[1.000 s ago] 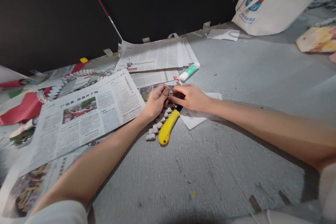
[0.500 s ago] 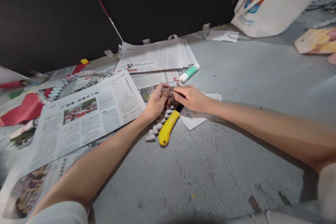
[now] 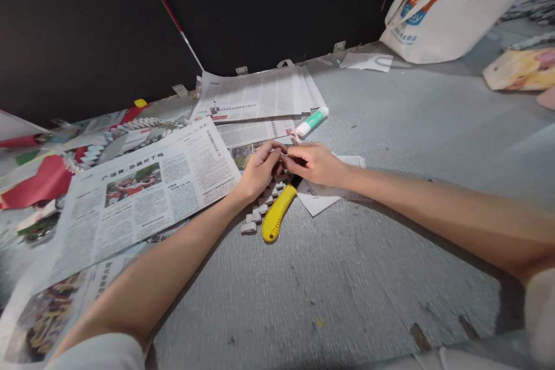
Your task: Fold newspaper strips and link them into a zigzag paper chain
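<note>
My left hand (image 3: 261, 169) and my right hand (image 3: 318, 163) meet at the fingertips, both closed in a pinch. Between them is the upper end of a zigzag folded-paper chain (image 3: 261, 208), mostly covered by the fingers. Its lower end shows below my left hand, on the grey surface. Right beside the chain lies a yellow utility knife (image 3: 277, 215), its dark front end under my right hand. Just beyond the hands rests a glue stick (image 3: 312, 122) with a green and white label. White paper sheets (image 3: 319, 201) lie partly under my right hand.
Newspaper sheets (image 3: 143, 196) spread to the left, with more newspaper (image 3: 255, 92) stacked against the black wall panel (image 3: 281, 6). Another folded-paper chain (image 3: 91, 153) and red paper (image 3: 39, 182) lie far left. A white tote bag (image 3: 468, 6) stands at the back right.
The fingers have shifted slightly where they meet, and my right fingertips are more curled. The paper bit between them is now less visible. The knife and glue stick stay put.
</note>
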Demonstrator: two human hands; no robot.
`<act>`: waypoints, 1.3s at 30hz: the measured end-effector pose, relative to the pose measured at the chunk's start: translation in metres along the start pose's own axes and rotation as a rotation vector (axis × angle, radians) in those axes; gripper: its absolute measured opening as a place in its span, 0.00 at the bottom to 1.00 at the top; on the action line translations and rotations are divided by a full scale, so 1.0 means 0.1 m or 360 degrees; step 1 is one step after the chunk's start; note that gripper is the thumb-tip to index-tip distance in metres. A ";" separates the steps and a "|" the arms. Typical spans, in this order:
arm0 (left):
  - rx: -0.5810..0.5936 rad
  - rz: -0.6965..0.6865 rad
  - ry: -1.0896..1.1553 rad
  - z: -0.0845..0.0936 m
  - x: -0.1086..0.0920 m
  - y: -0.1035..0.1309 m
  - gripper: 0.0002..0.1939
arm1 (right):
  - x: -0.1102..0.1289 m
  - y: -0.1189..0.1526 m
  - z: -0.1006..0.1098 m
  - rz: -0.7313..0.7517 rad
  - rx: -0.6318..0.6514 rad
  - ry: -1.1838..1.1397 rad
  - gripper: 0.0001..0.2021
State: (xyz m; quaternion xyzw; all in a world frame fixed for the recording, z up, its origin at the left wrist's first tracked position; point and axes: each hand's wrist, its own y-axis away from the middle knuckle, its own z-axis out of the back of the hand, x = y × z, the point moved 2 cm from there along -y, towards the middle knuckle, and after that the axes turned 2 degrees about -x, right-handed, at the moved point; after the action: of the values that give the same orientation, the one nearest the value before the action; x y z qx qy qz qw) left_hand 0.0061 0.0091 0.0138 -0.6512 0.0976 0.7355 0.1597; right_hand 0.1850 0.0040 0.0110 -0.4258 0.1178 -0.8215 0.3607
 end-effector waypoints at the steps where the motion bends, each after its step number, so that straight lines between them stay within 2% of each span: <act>1: -0.0010 0.0000 0.0006 0.00 0.00 0.00 0.08 | 0.01 0.00 0.01 0.0001 -0.0004 -0.0025 0.18; 4: -0.0022 -0.0023 0.0034 0.01 -0.02 0.01 0.08 | 0.01 0.00 0.02 0.0000 -0.0015 -0.0086 0.20; 8: 0.0010 -0.0057 0.0078 0.03 0.01 0.01 0.07 | -0.02 0.00 0.00 -0.0047 0.0068 -0.0057 0.19; 12: 0.0045 -0.0030 0.0200 0.05 0.05 0.01 0.07 | -0.04 -0.01 -0.02 -0.0066 0.0123 0.0052 0.16; 16: 0.0087 -0.0004 0.0261 0.05 0.06 0.02 0.07 | -0.05 -0.01 -0.03 -0.0037 0.0186 0.0024 0.18; 23: 0.0062 0.0024 0.0204 0.03 0.02 0.03 0.06 | -0.08 0.01 -0.04 0.0038 0.0124 0.0082 0.19; 28: 0.0093 0.0002 0.0323 0.05 0.06 0.02 0.08 | -0.08 0.00 -0.04 0.0036 0.0107 0.0038 0.19; 34: 0.0110 -0.0006 0.0333 0.07 0.06 0.03 0.09 | -0.07 -0.02 -0.05 -0.0053 0.0257 -0.0083 0.16; 39: 0.0139 -0.0050 0.0242 0.05 0.02 0.05 0.09 | -0.04 -0.02 -0.05 -0.0002 0.0291 0.0002 0.14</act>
State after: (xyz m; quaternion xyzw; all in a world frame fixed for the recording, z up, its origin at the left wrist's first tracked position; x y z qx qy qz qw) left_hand -0.0008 0.0067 0.0121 -0.6991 0.1313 0.6763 0.1915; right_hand 0.1816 0.0074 0.0062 -0.3905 0.0422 -0.8293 0.3975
